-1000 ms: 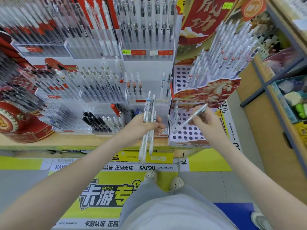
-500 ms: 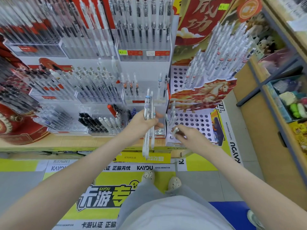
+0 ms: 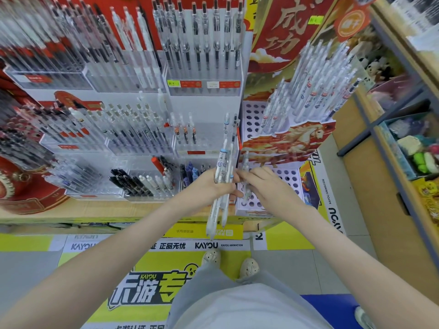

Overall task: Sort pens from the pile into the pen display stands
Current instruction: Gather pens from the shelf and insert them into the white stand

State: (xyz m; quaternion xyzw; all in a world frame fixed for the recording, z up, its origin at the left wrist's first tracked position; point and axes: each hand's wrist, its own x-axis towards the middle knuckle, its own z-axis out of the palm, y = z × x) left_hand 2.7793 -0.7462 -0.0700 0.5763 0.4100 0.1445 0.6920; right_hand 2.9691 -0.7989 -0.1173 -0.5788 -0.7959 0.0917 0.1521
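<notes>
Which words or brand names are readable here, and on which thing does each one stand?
"KAYOU" and "KAYOU ANIMATION": white strip under the shelf.
"正品无忧": the same strip.
"KAYOU ANIMATION": side of the holed stand.
"成功": red board.
"KAYOU": yellow floor sign.
Price tags and pen labels: too small to read.

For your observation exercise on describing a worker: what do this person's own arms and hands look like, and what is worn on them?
Both forearms are bare up to the picture's lower edge; no sleeves, gloves, watch or bracelets show. The left hand and right hand are bare too, and no rings are visible. Nails are too small to judge.
</notes>
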